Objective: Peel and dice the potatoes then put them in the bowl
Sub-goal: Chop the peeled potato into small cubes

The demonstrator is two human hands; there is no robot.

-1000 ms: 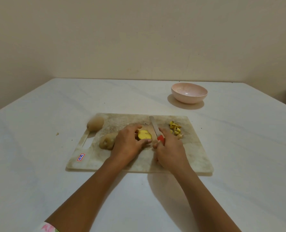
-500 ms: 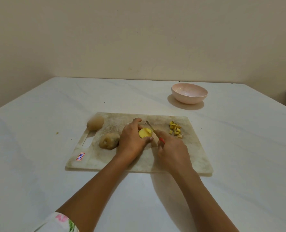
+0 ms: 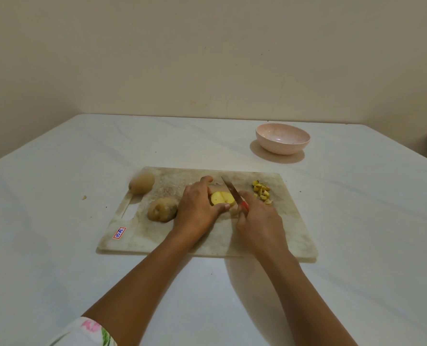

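Fingers (image 3: pixel 205 181) of the left hand (image 3: pixel 197 208) pinch the peeled potato (image 3: pixel 221 198); the right hand (image 3: pixel 257 221) grips the knife (image 3: pixel 232 191), which could nick them if the potato slips.

A white sleeve (image 3: pixel 92 332) with a pink and green floral print shows on the left arm (image 3: pixel 142 283); forearms bare.

Peeled yellow potato (image 3: pixel 220 198), diced pieces (image 3: pixel 262 192), pink bowl (image 3: pixel 282 149)
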